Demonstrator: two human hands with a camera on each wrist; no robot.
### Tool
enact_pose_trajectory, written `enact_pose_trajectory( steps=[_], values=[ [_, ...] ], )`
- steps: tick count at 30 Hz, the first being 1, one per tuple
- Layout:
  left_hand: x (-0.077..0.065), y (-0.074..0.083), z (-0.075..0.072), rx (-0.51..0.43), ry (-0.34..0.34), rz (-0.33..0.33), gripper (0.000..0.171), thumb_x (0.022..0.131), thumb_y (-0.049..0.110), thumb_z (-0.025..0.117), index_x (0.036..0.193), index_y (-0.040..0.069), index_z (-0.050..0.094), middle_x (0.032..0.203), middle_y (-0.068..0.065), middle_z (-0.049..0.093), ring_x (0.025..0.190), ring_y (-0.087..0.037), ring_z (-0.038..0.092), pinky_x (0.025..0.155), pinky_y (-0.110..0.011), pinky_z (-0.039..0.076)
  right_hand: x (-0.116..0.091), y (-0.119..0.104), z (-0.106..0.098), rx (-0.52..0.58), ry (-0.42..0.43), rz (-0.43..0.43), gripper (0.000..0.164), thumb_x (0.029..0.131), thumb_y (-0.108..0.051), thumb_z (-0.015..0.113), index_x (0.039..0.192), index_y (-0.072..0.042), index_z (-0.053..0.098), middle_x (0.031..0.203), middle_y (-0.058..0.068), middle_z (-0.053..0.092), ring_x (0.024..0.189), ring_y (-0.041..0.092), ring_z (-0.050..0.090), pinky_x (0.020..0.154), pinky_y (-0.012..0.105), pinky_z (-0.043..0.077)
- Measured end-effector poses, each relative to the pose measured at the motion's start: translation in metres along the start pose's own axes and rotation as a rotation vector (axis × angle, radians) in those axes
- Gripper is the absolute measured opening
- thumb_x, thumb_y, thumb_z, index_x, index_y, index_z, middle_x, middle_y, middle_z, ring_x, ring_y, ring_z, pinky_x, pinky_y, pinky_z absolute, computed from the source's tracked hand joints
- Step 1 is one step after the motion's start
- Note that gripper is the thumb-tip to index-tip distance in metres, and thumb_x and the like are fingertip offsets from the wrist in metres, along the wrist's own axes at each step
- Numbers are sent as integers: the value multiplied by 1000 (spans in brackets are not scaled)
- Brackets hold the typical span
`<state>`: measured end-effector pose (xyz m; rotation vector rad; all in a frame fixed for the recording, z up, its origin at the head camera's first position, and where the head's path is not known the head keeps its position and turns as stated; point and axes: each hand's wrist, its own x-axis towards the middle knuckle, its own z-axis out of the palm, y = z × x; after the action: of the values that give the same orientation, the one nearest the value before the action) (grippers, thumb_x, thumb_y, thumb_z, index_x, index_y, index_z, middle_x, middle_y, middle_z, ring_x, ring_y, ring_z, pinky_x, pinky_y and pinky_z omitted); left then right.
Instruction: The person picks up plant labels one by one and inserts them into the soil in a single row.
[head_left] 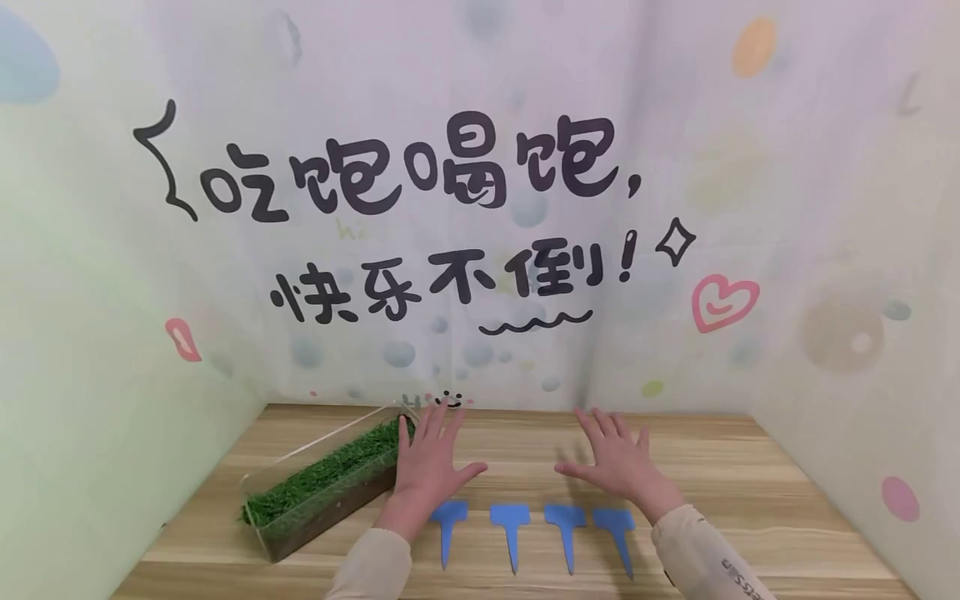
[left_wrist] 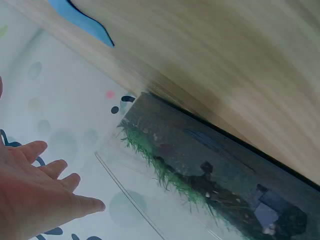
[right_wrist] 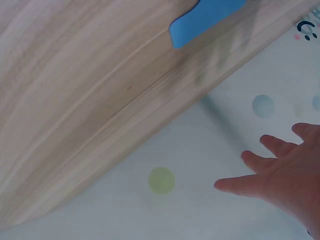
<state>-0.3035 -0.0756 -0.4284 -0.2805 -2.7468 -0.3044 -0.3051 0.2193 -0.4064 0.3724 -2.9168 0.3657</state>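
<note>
My left hand (head_left: 429,468) is spread with straight fingers above the table, holding nothing. Just left of it stands a clear rectangular planter box (head_left: 330,515), set at a slant, with green grass (head_left: 330,468) growing over dark soil. The left wrist view shows soil (left_wrist: 200,165) through the clear wall. My right hand (head_left: 621,467), also spread and holding nothing, hovers to the right. Nearer to me lie several blue T-shaped plant labels (head_left: 511,517) in a row, stems pointing towards me. My left hand partly covers the leftmost label (head_left: 450,512); another label (right_wrist: 205,22) shows in the right wrist view.
The wood-grain table (head_left: 750,517) meets a pale printed curtain (head_left: 810,208) at the back and sides. Black lettering, a pink heart (head_left: 724,303) and coloured dots are printed on it. The planter box reaches close to the back edge.
</note>
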Motion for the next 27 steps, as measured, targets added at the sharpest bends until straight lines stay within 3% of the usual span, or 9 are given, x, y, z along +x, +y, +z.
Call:
enact_pose_trajectory(
  steps=[9, 27],
  values=[
    [-10, -12, -4, -20, 9, -27, 84, 84, 57, 72, 153, 21, 41, 164, -11, 28, 153, -36, 23, 121, -67, 14, 2, 2, 4, -33, 95, -81, 93, 82, -68, 66, 150, -8, 44, 150, 23, 46, 136, 48, 44, 105, 74, 34],
    [-23, -39, -32, -33, 14, -123, 86, 85, 58, 70, 154, 16, 40, 163, -16, 28, 152, -40, 22, 118, -71, 15, 1, -1, 3, -5, 104, -94, 91, 83, -62, 68, 151, -6, 43, 149, 24, 47, 135, 47, 47, 107, 68, 37]
  ],
)
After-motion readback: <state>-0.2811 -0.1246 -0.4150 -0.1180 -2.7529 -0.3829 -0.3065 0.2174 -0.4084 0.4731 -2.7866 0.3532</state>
